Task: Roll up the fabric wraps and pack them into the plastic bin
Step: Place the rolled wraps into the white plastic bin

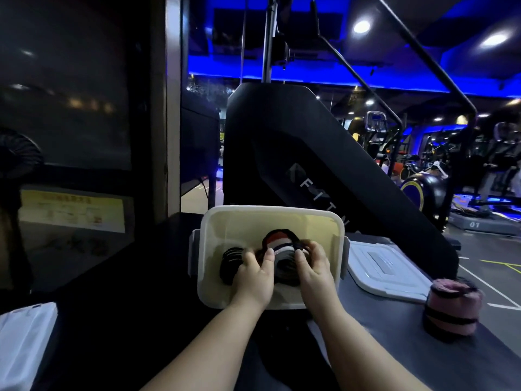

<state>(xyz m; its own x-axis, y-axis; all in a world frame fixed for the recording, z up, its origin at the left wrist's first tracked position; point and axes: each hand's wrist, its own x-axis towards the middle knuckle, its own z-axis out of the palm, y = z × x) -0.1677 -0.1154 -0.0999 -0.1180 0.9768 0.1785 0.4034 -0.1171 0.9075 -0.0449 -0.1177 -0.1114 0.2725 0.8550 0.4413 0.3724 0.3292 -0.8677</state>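
A translucent plastic bin [270,214] with grey side latches stands on the dark table in front of me. Inside it lie rolled fabric wraps: a dark roll [229,256] at the left and a black, red and white striped roll [282,241] in the middle. Both of my hands reach into the bin. My left hand [255,273] grips the striped roll from the left, thumb on top. My right hand [313,268] grips the same roll from the right. The roll's lower part is hidden by my fingers.
The bin's white lid [386,269] lies on the table to the right. A pink roll with black bands [451,309] stands at the right table edge. A white bag [22,342] lies at the lower left. A black fitness machine [310,153] rises behind the bin.
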